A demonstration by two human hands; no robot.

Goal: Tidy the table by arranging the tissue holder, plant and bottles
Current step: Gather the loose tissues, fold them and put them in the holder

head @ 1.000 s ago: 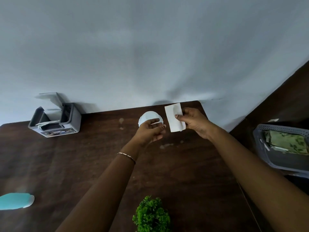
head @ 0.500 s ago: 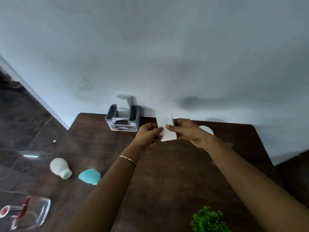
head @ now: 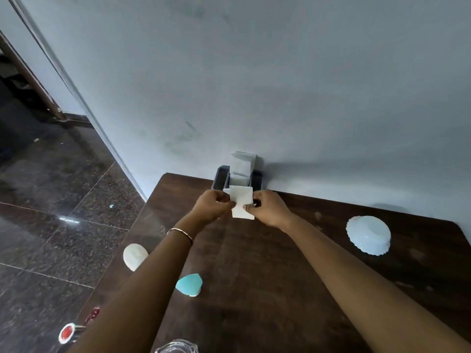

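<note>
Joining the right hand [head: 267, 208] on the white folded tissue [head: 241, 205], the left hand [head: 214, 205] now pinches it too, just before the grey plastic tissue holder [head: 238, 178], likely for refilling.

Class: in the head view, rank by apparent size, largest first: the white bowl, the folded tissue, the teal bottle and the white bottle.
1. White bowl.
2. Folded tissue, though both hands cover its edges.
3. Teal bottle and white bottle look about alike; an arm hides part of each, so I leave them unranked.
</note>
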